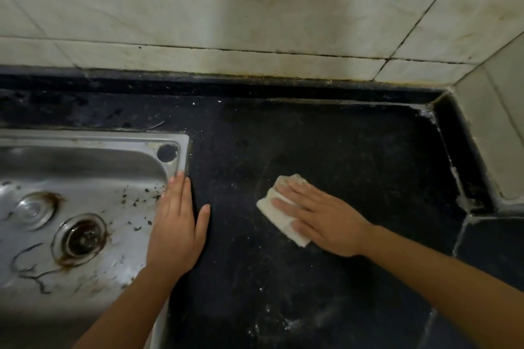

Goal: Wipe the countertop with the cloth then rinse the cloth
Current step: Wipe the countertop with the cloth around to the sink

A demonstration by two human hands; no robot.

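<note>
Wiping is the step I am on: my right hand (320,215) lies flat with the fingers spread a little over the folded white cloth (279,211), pressing it down onto the dark countertop (326,144), roughly in the middle of the surface and well to the right of the sink (85,150). The cloth pokes out past my fingertips on the far side and past my thumb on the near left; it is not pinched, only held under the palm. My left hand (177,224) is also flat, fingers together and thumb splayed out to the right, resting across the right rim of the sink and the counter's edge beside it, and I judge it is only bracing me. Pale specks and smears show on the near part of the counter and a few crumbs lie along the far strip under the tiled wall (255,8), so I judge the wiping is not done. The next move calls for keeping the palm pressed and sweeping the cloth across those patches, working towards the sink so the dirt goes left. After that the cloth has to be rinsed; no tap is in view, so I cannot tell where the water will come from. The basin itself holds dark bits around the drain (80,236)
</note>
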